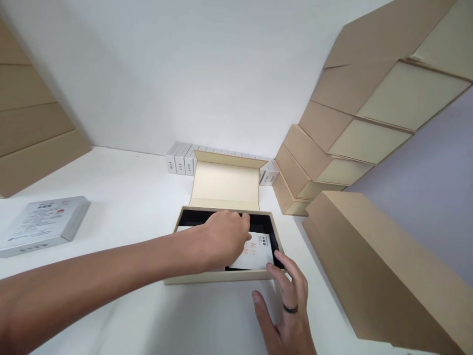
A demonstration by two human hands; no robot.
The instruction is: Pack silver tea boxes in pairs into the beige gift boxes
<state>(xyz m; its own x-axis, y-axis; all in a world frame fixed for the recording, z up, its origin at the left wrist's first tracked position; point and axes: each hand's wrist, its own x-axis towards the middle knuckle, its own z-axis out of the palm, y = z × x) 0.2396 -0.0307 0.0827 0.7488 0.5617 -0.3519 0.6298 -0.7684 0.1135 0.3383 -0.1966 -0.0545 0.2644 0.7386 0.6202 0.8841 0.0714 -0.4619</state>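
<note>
A cream gift box [221,277] lies on the white table with its lid [226,182] folded back. In its black interior sits a white printed carton [261,252], and the edge of another white piece shows at the left. My left hand [227,236] reaches over the box with its fingers curled down into it. That hand covers its own fingertips, so anything in them is hidden. By the front right corner is my right hand [290,296], a dark ring on one finger. Its fingers are spread, two of them at the carton's edge and the box rim, the thumb apart.
On the left lies a flat silver-white carton [40,222]. Small white boxes [181,160] line the wall behind the lid. Stacked tan boxes rise on the right [332,133] and left [33,128]. Another tan box [384,266] stands close to my right hand.
</note>
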